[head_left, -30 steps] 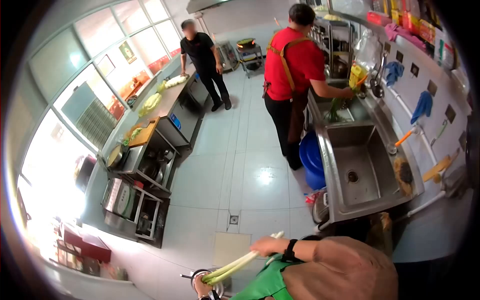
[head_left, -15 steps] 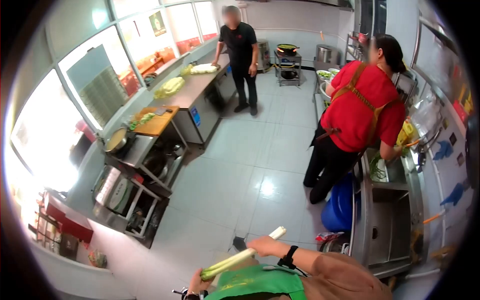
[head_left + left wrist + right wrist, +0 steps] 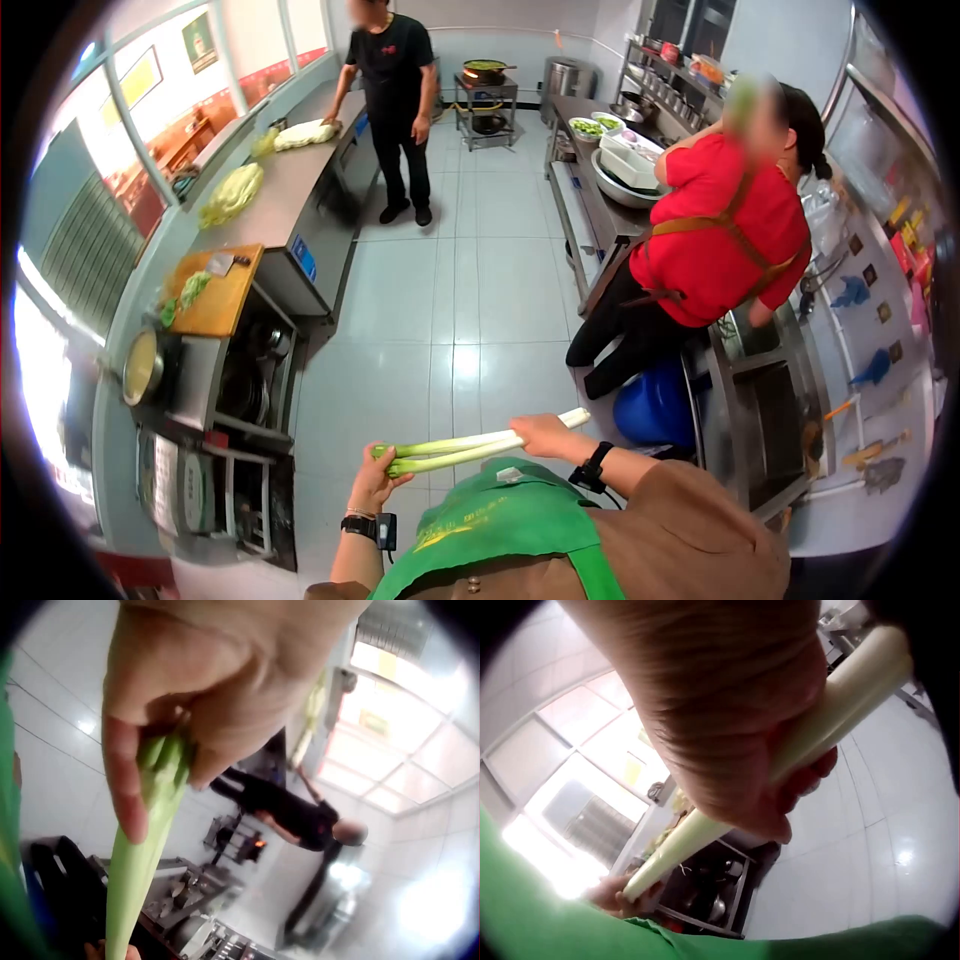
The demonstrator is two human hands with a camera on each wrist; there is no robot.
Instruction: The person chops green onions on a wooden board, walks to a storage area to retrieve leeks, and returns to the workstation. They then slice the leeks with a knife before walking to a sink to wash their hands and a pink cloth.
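Long scallion stalks (image 3: 455, 447), green at one end and white at the other, lie across the front of the green apron in the head view. The left hand (image 3: 374, 480) pinches their green end; in the left wrist view that hand (image 3: 210, 682) has thumb and fingers around the cut green tops (image 3: 166, 761). Curled round the stalks near the white end is the right hand (image 3: 545, 437). In the right wrist view, the right hand (image 3: 727, 727) wraps the pale stalks (image 3: 847, 697), which stick out on both sides.
On the left stand a counter (image 3: 295, 180), a cutting board (image 3: 215, 300) with a cleaver, and a pan (image 3: 143, 368). A person in red (image 3: 715, 230) is by the sink (image 3: 770, 420) at right. A person in black (image 3: 393, 90) stands beyond the counter. A blue bin (image 3: 655, 403) is below.
The head view has turned and shifted. The left hand has moved up and outward with the green end, and the stalks lie flatter across. The person in red has lowered an arm away from the faucet area.
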